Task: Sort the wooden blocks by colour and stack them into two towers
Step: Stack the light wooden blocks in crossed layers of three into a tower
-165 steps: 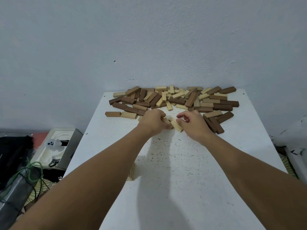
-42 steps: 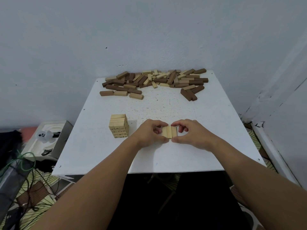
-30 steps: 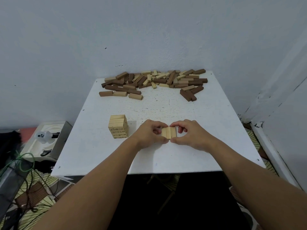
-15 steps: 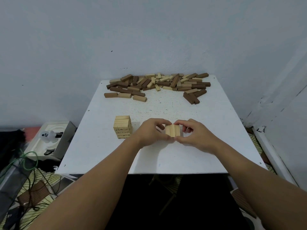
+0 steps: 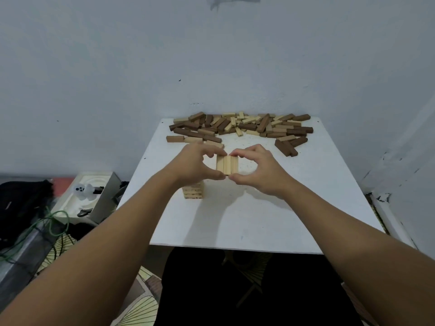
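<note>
Holding three pale blocks (image 5: pixel 227 164) side by side as one flat row, we pinch them between both hands above the white table (image 5: pixel 259 220): left hand (image 5: pixel 196 164) and right hand (image 5: pixel 260 171) each clamp thumb and fingers on the row's ends. Just left and below stands the pale tower (image 5: pixel 193 192), its top hidden by the left wrist, so its height is uncertain. Farther back, against the wall (image 5: pixel 211 55), lies the unsorted pile (image 5: pixel 242 128) of dark and pale blocks.
</note>
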Tool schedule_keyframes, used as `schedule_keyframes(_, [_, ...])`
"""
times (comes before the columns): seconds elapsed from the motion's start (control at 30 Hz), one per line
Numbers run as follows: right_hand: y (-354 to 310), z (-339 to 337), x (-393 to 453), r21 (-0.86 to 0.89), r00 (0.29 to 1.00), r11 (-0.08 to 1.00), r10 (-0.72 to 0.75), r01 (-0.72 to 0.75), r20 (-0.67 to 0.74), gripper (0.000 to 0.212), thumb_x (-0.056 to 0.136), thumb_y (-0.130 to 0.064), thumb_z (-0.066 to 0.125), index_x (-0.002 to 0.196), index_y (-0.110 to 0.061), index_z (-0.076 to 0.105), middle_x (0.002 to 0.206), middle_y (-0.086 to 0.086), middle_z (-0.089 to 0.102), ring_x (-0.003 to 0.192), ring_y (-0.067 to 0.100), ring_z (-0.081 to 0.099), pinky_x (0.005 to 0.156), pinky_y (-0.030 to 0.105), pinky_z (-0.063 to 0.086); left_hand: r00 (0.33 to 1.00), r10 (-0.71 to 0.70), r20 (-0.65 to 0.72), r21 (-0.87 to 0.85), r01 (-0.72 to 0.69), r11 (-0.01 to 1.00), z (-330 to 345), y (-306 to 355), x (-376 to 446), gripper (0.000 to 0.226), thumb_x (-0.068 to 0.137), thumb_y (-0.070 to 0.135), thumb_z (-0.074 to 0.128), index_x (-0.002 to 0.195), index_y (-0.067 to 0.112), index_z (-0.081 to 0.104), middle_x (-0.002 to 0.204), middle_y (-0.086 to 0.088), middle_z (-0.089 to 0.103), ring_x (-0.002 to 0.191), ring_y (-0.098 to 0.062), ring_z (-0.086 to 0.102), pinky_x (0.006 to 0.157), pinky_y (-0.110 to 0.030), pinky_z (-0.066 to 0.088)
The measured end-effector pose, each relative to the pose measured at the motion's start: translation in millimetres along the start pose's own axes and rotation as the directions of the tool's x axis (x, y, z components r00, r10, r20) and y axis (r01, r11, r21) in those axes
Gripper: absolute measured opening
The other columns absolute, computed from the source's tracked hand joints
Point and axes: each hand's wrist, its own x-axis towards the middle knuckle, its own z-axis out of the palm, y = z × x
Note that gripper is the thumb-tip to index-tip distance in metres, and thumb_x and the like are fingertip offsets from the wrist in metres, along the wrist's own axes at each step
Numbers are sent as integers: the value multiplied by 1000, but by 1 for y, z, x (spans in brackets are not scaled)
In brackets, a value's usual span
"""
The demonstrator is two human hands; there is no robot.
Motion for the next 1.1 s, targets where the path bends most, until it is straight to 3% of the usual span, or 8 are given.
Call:
schedule_keyframes(0.13, [-20,24,13,-19,999,999,-27,28,39,54,77,-42,85,126,-48,63,124,-12,47,126,11,35,101,32,34,999,-41,10,-5,41,999,-20,-27,-11,56,74,40,92,126,44,69,113,10,53,103,-5,50,83,-28,45])
schedule_keyframes(0.4, [-41,58,38,-78,992,996,-23,33,127,54,76,-50,83,125,-50,60,138,-11,42,136,14,28,108,37,31,990,-129,50,-63,132,989,-44,-70,-18,53,76,40,90,123,50,68,121,9,56,115,-13,51,100,-39,49])
schedule_keyframes(0.6, [-35,71,44,-88,990,996,22,-10,138,55,77,-48,84,127,-46,62,124,-14,44,128,13,34,106,39,38,980,-163,111,-109,175,979,-44,-83,-16,53,77,35,91,125,46,70,120,12,56,116,-13,51,99,-36,48])
schedule_keyframes(0.9, [-29,73,48,-97,985,994,64,-48,163,55,78,-50,83,128,-46,60,129,-13,42,131,14,33,101,36,37,971,-181,158,-154,205,967,-41,-89,-12,54,80,34,89,128,45,69,125,12,56,121,-16,49,102,-39,48])
schedule_keyframes(1.1, [-28,75,47,-109,981,992,80,-62,175,54,79,-49,82,128,-46,60,128,-12,42,130,13,34,104,38,38,967,-181,178,-175,212,962,-39,-93,-11,54,79,32,90,128,44,69,126,10,56,120,-15,48,96,-34,46])
